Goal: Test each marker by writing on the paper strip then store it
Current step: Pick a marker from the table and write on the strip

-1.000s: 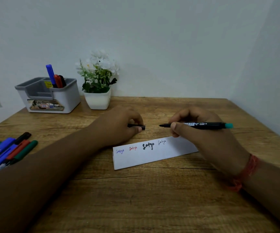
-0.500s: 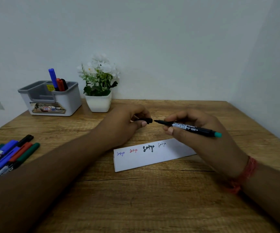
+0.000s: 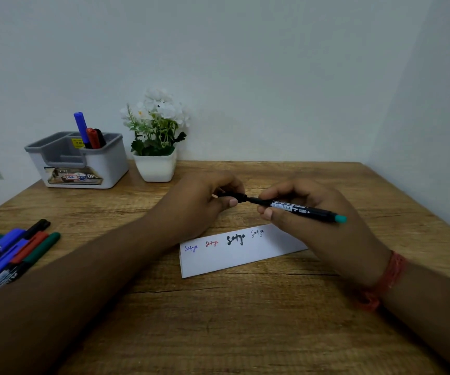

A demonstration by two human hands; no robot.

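Head view: "Satya" on paper strip (image 3: 241, 251)

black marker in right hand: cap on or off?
Going on, not seated: the left hand holds the cap against the marker tip.

"Satya" 4 times on paper strip (image 3: 242, 253)

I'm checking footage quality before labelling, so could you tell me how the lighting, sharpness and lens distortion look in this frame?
Head view: soft, even, dim light, no glare; faint shadows under the organiser. The marker label and the paper strip are legible but soft; the forearms near the lower edge look blurred. Wide-angle stretch shows at the edges, the wall corner leaning.
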